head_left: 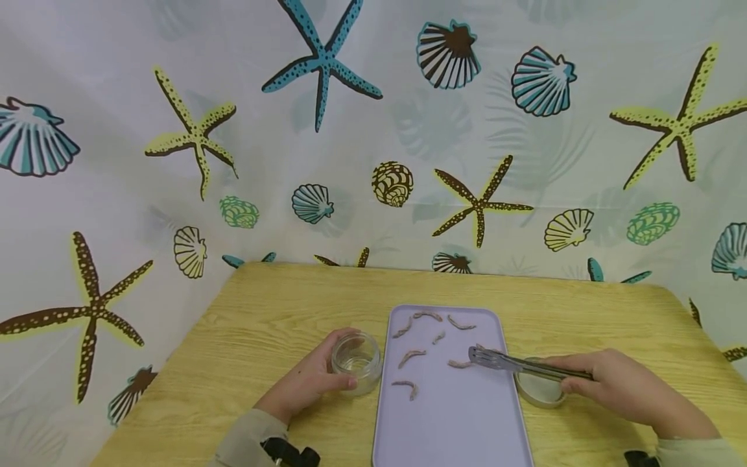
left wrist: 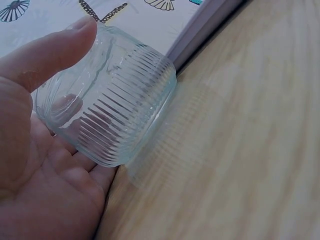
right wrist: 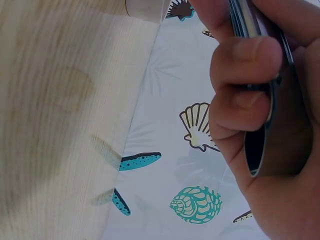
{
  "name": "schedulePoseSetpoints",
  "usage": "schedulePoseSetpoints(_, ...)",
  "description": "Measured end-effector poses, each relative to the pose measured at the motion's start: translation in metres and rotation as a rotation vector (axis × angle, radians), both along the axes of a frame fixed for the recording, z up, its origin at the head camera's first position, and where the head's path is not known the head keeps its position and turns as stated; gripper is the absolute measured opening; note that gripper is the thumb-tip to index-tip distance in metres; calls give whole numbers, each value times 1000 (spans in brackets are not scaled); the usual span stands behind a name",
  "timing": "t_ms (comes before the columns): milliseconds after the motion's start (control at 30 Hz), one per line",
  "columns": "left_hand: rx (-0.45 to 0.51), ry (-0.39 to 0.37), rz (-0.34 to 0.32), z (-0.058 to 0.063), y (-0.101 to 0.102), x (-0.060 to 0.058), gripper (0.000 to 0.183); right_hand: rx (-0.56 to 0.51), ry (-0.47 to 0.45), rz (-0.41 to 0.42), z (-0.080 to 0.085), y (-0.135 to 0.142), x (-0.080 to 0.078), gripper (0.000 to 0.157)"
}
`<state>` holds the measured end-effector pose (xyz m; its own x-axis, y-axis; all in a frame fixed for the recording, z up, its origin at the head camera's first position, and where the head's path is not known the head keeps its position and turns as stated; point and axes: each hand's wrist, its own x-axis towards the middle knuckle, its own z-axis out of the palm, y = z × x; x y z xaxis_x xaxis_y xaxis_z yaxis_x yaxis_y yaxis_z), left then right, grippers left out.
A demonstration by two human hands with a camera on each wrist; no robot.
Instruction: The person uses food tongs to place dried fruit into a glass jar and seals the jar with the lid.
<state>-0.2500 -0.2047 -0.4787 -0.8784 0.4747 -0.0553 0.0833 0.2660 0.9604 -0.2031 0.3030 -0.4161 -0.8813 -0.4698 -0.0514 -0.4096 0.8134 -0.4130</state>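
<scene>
Right fingers [right wrist: 245, 60] pinching tongs [head_left: 528, 366], left fingers [head_left: 340, 383] curled round jar [head_left: 362, 366], both forearms [head_left: 685, 420] angled inward

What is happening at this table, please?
Someone's left grip holds a clear glass jar beside the lilac tray; no strips show inside it. The right grip holds metal tongs, their tips over the tray, near small brown strips. A round lid-like piece lies right of the tray.

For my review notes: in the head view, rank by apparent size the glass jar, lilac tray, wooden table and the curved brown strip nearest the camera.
1. Wooden table, cut off below
2. Lilac tray, also cut off
3. Glass jar
4. Curved brown strip, clearly smallest
</scene>
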Motion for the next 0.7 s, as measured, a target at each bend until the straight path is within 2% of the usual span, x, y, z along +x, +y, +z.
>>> schedulePoseSetpoints(233,9,10,-17,-1,1,-2,80,-52,-1,-3,3,0,2,41)
schedulePoseSetpoints(400,7,-3,-5,-1,0,-1,81,-78,23,2,6,-4,2,42)
schedulePoseSetpoints(700,3,-9,8,-1,0,0,83,-133,202,-51,6,-22,5,41)
